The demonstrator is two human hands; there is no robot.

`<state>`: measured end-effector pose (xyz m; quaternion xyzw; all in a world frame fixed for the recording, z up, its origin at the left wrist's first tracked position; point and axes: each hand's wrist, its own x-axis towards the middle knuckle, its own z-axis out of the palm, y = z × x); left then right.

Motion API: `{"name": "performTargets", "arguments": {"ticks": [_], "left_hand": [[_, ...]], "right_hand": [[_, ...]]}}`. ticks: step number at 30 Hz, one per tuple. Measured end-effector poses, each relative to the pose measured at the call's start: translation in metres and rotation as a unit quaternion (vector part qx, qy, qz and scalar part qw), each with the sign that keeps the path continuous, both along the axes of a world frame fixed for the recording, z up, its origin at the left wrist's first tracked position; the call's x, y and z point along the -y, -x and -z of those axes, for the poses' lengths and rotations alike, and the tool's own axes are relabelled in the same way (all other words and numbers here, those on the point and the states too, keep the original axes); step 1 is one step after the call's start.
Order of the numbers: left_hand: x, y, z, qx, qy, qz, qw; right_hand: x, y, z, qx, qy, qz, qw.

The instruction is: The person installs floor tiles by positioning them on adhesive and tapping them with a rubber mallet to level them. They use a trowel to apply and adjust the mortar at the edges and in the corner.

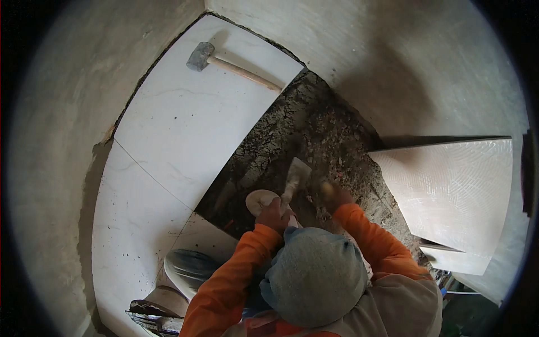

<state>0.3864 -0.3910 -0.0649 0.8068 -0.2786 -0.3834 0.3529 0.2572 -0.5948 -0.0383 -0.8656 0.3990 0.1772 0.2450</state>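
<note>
Head view: The left grip (pixel 274 215) seems folded around the lower end of a pale flat-bladed tool (pixel 291 186), which points away from it, ahead and slightly right, over the dark rough bed (pixel 337 140). A round pale disc (pixel 258 201) lies against the left grip, on its left; whether that is held too I cannot tell. The right grip (pixel 341 199), to the right of the tool, is blurred; a yellowish knob (pixel 327 189) shows at its fingers, but I cannot tell whether it is grasped.

The tool looks stiff and probably fairly light, its surface perhaps gritty or damp with mortar; the narrow part behind the blade seems the natural place to take hold. The disc looks rigid and possibly brittle, best held by its rim.

The tool's lower end is hidden by the left grip, so its handle cannot be seen. The disc's underside does not show, and it may be a shallow bowl. The grey cap (pixel 315 278) hides the person's lap and the ground just behind both grips. At far lower left of the left grip, dark-tined gear (pixel 147 322) is cut off.
</note>
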Motion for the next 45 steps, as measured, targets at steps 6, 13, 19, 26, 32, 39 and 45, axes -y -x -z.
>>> {"name": "performTargets", "arguments": {"ticks": [6,13,19,26,32,39,45], "left_hand": [[-0.015,-0.003,0.007,0.016,0.049,-0.081,0.995],[-0.040,-0.035,-0.048,-0.113,0.191,-0.344,0.912],[-0.061,-0.067,-0.064,-0.160,0.391,-0.507,0.752],[-0.208,-0.185,-0.048,0.069,0.081,-0.389,0.915],[-0.343,-0.149,0.061,0.144,-0.440,-0.552,0.693],[-0.348,-0.138,0.044,0.226,-0.422,-0.518,0.709],[-0.358,-0.133,0.051,0.245,-0.420,-0.520,0.702]], "right_hand": [[-0.023,-0.008,0.016,0.000,0.054,0.091,0.994],[-0.001,-0.011,0.069,0.162,0.211,0.061,0.962],[-0.124,-0.186,-0.049,0.268,-0.614,-0.015,0.742],[-0.223,-0.348,-0.090,0.122,-0.295,-0.256,0.912],[-0.283,-0.489,-0.044,0.074,-0.207,-0.187,0.957],[-0.317,-0.489,0.049,0.204,-0.132,-0.245,0.939],[-0.344,-0.476,0.026,0.153,-0.141,-0.236,0.949]]}}
